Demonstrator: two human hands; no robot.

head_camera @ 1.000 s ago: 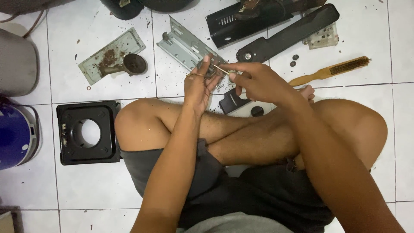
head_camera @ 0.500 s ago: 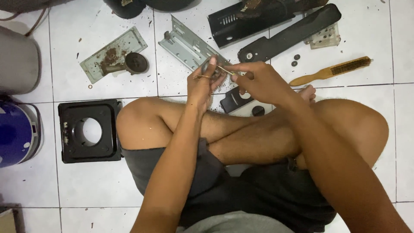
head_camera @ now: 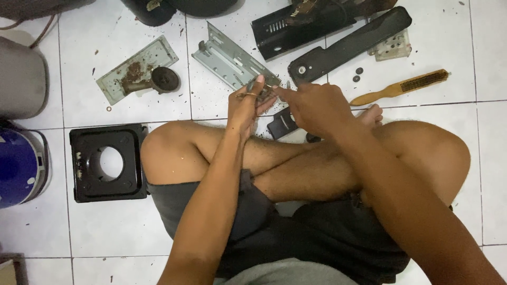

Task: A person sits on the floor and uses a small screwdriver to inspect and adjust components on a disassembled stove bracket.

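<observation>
The floor (head_camera: 327,68) is of white tiles, with dark crumbs and rust spread over it, and the person sits on it with the legs crossed. The fingers of the left hand (head_camera: 247,105) are closed around a small metal part (head_camera: 262,91), held above the knees, just in front of the shins. The fingers of the right hand (head_camera: 312,108) are also closed and pinch the same part from the other side; what exactly is between them is too small to tell. Under the two hands a small black piece (head_camera: 281,124) lies on the tiles. Just behind the hands is a grey metal bracket (head_camera: 227,55), and to its right a long black cover (head_camera: 351,45). A wire brush (head_camera: 404,87) with a wooden handle lies near the right hand. Far to the left there is a rusty flat plate (head_camera: 134,68) with a dark round knob (head_camera: 165,79) on it, and near the left knee a black square frame (head_camera: 108,163) with a round hole
</observation>
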